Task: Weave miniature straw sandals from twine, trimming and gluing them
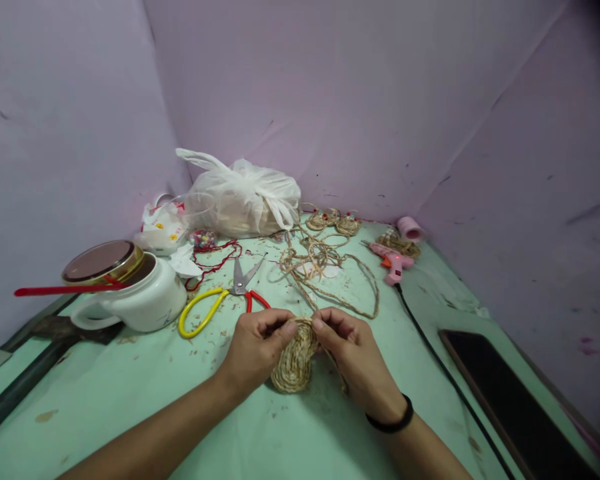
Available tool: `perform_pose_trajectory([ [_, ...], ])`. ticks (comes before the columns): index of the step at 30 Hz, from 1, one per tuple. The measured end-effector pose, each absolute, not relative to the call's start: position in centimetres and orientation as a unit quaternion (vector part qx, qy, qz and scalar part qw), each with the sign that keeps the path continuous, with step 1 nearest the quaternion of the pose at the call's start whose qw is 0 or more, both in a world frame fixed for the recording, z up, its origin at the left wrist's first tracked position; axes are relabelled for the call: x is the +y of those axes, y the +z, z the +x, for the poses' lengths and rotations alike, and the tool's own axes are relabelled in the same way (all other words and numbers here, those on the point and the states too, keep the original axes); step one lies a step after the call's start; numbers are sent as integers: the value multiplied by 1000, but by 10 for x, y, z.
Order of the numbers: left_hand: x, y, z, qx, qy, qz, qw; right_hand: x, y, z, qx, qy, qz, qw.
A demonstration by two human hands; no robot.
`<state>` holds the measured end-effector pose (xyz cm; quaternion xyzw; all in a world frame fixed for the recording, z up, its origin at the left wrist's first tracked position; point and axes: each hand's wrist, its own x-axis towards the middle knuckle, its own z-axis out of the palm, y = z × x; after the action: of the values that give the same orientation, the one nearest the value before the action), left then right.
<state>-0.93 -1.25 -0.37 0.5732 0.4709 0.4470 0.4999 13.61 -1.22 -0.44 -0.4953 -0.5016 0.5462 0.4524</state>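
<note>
Between my hands is a small sole-shaped piece of coiled straw rope (293,363), held tilted above the green table cover (190,427). My left hand (257,340) pinches its upper left edge between thumb and fingers. With thumb and forefinger closed, my right hand (347,347) grips the upper right edge, where the loose braided cord (365,313) meets the piece. That cord runs back to a tangled heap behind my hands. Just past my left hand lie scissors (239,287), blades apart, with one yellow and one red handle.
At left are a white mug (153,300), a round lidded tin (103,260), a red stick (70,291) and a hammer (35,360). A tied plastic bag (250,200) stands behind. To the right lie a pink glue gun (394,261) with its black cable and a dark phone (510,407).
</note>
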Motion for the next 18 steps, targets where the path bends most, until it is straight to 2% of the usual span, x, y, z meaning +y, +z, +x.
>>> perform_pose_trajectory([
  [3, -12, 0, -10, 482, 447, 567, 497, -13, -3, 135, -533, 510, -507, 446],
  [6, -12, -1, -10, 495, 468, 549, 484, -14, -1, 132, -518, 550, -482, 443],
  [10, -8, -8, -9, 511, 512, 443, 530, -12, -1, 134, -473, 590, -466, 459],
  [14, -2, -12, -8, 505, 529, 390, 560, -7, -6, 144, -561, 477, -483, 474],
  [18, -3, -11, -7, 484, 523, 371, 596, -3, -8, 150, -681, 381, -431, 454],
])
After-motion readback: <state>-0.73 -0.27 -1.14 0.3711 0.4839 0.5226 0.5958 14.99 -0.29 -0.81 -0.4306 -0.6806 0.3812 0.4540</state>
